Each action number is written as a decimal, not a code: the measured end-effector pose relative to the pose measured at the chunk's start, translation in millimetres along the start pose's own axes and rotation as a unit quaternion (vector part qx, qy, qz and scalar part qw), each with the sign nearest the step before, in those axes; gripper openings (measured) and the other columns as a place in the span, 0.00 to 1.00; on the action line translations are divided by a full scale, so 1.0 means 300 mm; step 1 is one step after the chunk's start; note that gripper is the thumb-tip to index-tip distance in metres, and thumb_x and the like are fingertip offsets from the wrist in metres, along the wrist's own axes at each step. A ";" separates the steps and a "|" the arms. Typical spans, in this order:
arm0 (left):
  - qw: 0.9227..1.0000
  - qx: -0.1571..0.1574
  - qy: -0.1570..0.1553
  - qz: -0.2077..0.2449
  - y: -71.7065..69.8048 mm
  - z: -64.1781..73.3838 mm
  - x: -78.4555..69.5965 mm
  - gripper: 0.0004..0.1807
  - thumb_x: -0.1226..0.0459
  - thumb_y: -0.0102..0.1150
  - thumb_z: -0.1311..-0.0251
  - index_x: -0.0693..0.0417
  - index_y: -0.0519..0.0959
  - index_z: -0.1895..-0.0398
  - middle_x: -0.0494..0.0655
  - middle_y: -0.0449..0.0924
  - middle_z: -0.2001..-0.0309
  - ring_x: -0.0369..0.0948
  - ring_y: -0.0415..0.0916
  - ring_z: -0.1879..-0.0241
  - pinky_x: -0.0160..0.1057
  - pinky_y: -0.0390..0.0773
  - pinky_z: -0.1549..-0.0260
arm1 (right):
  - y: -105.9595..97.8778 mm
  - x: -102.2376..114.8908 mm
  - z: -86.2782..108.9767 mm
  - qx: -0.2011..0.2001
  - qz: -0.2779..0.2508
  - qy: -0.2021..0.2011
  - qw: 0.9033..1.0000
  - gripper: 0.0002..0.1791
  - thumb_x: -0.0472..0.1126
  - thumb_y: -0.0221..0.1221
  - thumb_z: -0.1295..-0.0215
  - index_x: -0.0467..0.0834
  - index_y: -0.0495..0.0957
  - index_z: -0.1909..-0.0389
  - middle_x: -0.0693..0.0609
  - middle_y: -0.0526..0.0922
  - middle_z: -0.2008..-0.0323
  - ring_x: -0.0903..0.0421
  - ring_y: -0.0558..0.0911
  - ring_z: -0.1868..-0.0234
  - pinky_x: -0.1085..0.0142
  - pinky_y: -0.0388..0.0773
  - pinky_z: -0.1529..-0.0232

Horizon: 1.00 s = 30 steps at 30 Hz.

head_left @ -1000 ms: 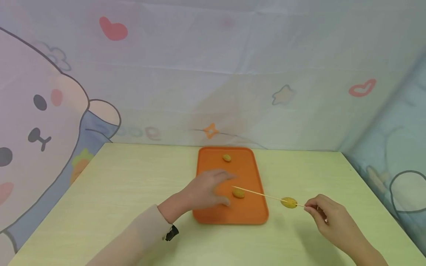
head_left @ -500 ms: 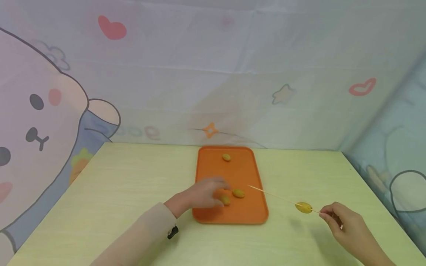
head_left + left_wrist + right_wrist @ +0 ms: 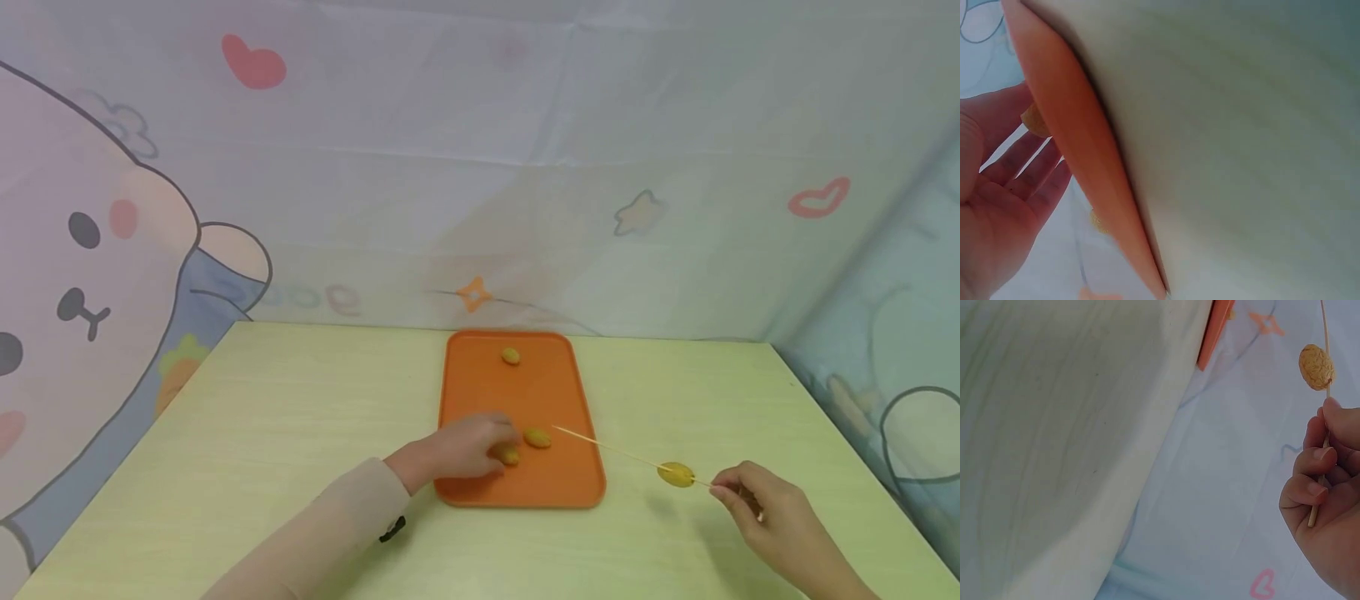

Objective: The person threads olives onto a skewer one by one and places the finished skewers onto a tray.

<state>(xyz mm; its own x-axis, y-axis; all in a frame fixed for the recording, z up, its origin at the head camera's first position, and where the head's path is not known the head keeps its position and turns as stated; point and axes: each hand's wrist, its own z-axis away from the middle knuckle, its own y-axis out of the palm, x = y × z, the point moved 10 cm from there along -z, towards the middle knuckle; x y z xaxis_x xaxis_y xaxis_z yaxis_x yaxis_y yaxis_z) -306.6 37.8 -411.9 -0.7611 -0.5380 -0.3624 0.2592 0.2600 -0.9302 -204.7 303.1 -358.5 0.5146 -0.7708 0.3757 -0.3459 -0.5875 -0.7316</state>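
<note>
My right hand (image 3: 776, 517) pinches a thin wooden skewer (image 3: 1326, 328) near its blunt end, its other fingers curled round the stick. One wrinkled yellow oval piece (image 3: 1317, 367) is threaded on the skewer close to the fingertips. The pointed end reaches left over the orange tray (image 3: 525, 400). At the tray's near left, my left hand (image 3: 465, 446) has thumb and fingers on either side of a second yellow oval piece (image 3: 507, 454). In the left wrist view, this piece (image 3: 1036, 122) is partly hidden by the tray wall. Beside it lies a third piece (image 3: 537, 437).
Another yellow piece (image 3: 511, 356) lies at the tray's far end. The tray sits on a pale wooden table (image 3: 337, 392). Behind the table hangs a cartoon-printed cloth (image 3: 420, 167), with more cloth at the right side.
My right hand and the skewer have moved right and slightly toward me. My left hand has come back and down over the tray, its fingers closing about the near piece.
</note>
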 end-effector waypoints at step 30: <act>0.996 -0.038 0.018 0.080 -0.098 0.026 -0.044 0.10 0.69 0.62 0.40 0.62 0.82 0.56 0.46 0.80 0.61 0.37 0.75 0.63 0.30 0.77 0.59 | 0.012 0.070 -0.029 0.013 -0.026 -0.039 0.999 0.11 0.29 0.64 0.42 0.48 0.77 0.68 0.66 0.68 0.75 0.73 0.64 0.77 0.82 0.61 0.79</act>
<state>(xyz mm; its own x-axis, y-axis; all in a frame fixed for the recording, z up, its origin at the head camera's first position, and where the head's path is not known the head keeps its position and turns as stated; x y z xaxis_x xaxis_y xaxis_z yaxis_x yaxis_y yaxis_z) -299.6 30.9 -380.3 -0.7343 -0.4560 -0.5028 0.3351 0.4006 -0.8528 -202.0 282.6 -348.3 0.5917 -0.7168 0.3689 -0.2976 -0.6195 -0.7264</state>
